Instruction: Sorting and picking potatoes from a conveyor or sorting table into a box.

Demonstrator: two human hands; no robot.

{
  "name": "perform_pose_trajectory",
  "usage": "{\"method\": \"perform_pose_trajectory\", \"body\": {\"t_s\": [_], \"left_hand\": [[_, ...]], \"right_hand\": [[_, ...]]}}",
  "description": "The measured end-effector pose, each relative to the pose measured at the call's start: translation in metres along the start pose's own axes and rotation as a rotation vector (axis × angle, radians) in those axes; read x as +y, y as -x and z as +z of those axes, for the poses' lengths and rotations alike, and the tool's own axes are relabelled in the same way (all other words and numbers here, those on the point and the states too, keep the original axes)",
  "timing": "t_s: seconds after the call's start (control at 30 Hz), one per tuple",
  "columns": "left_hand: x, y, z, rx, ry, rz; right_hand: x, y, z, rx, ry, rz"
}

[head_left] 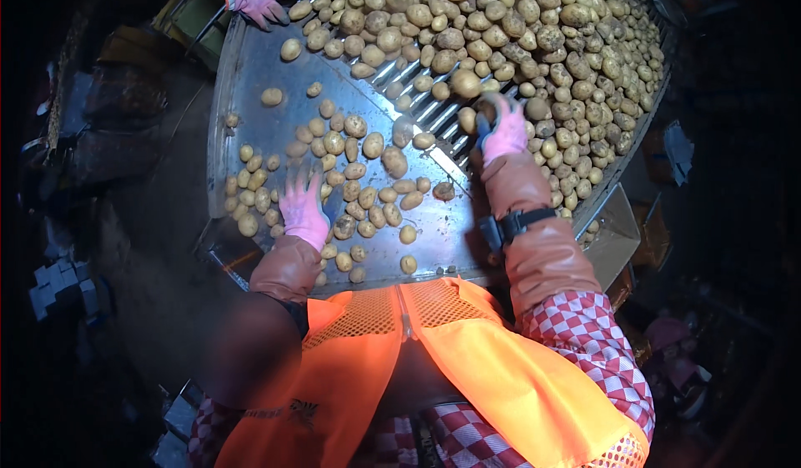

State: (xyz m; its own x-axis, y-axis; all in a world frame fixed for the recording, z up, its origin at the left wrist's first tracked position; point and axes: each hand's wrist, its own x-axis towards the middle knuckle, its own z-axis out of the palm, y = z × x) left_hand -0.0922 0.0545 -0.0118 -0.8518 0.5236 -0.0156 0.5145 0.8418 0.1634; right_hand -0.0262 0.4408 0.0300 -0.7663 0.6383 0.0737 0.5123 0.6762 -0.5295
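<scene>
My left hand [304, 207], in a pink glove with grey fingertips, reaches over loose potatoes [394, 163] on the smooth metal tray [442, 243]. Its fingers are stretched apart and point away from me; it grips nothing that I can see. Farther right, my right hand [506, 131], gloved the same way, is at the slatted metal grate [446, 122] beside the big potato heap. Its fingers and thumb curve round a dark brownish potato, partly hidden by the glove. A paler potato [467, 120] lies right beside the thumb.
A large heap of potatoes [576, 67] covers the far and right side of the grate. At the far left corner another person's pink-gloved hand [257, 1] rests at the tray's rim. A cardboard box [613, 228] stands right of the tray; yellowish crates [193, 13] stand far left.
</scene>
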Motion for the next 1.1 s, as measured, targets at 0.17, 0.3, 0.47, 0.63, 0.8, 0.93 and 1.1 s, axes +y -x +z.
{"method": "perform_pose_trajectory", "body": {"t_s": [0.17,0.3,0.47,0.63,0.8,0.93,1.1], "left_hand": [[0.008,0.003,-0.002,-0.066,-0.070,-0.065],[0.059,-0.010,-0.017,0.061,-0.060,0.152],[0.090,-0.033,-0.020,-0.046,0.147,0.471],[0.057,-0.030,-0.024,-0.078,0.097,0.296],[0.029,-0.002,-0.010,-0.158,-0.021,0.161],[0.007,-0.001,0.008,-0.067,0.189,0.054],[0.051,-0.038,-0.029,0.121,0.239,0.137]], "right_hand": [[0.004,0.039,-0.011,-0.321,-1.154,0.325],[0.003,0.051,-0.023,-0.360,-1.471,0.263],[-0.025,0.045,-0.027,-0.275,-1.597,0.636],[-0.002,-0.023,-0.010,-0.300,-1.222,0.518],[-0.049,-0.058,0.018,-0.460,0.228,-0.008],[-0.080,-0.055,0.008,-0.727,-0.008,0.126],[-0.029,0.018,-0.011,-0.749,-1.637,0.559]]}}
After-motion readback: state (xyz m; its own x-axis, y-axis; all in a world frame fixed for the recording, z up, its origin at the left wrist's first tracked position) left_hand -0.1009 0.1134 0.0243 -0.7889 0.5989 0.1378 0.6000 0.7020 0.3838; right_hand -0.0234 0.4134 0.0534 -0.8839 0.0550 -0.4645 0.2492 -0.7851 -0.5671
